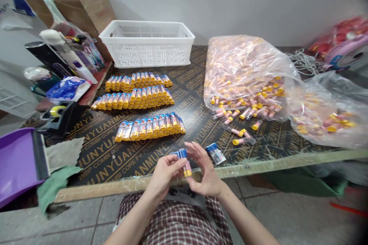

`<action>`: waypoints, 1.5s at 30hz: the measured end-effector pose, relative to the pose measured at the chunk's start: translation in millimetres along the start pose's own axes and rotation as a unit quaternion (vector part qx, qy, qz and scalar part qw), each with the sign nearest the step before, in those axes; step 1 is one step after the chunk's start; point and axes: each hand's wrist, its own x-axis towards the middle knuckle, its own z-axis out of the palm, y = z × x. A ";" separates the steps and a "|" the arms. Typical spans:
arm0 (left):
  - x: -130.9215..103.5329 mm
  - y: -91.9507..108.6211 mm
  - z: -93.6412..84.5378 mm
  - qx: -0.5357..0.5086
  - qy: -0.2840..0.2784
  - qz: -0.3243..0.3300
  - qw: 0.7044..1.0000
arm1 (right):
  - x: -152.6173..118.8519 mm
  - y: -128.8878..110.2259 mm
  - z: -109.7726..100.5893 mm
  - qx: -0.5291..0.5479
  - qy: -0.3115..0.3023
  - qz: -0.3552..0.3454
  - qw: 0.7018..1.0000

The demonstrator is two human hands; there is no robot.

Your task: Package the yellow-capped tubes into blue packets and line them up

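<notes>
My left hand [168,170] pinches a small clear tube [187,166] with a yellow cap and pink contents, just over the table's front edge. A blue printed label shows around the tube's upper part; whether it is fully wrapped I cannot tell. My right hand [205,172] curves beside the tube, fingers and thumb apart. Its thumb is close to the yellow end, and contact is unclear. Right of it lie some blue and white printed labels [216,154]. Beyond my hands, labelled tubes [149,126] lie in a stacked row, with more piles [133,97] farther back.
A large clear bag [238,61] spills unlabelled tubes [238,132] at the right, beside a smaller bag [327,118]. A white basket [148,51] stands against the wall. At left are a tape dispenser [59,116] and a purple dustpan [20,164].
</notes>
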 end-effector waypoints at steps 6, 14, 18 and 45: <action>3.4 66.0 -57.5 0.187 0.210 0.208 0.937 | -3.7 59.0 -119.0 -0.344 0.218 0.127 0.904; 30.6 120.5 -123.5 0.523 0.389 0.230 0.722 | -24.8 163.5 -195.9 -0.478 0.142 0.165 0.851; 34.9 115.8 -122.1 0.583 0.378 0.213 0.687 | -20.5 146.4 -160.1 -0.490 0.136 0.140 0.850; 33.1 -10.8 -43.6 0.647 0.111 0.213 0.724 | 8.0 25.4 -67.8 -0.122 0.193 0.186 0.956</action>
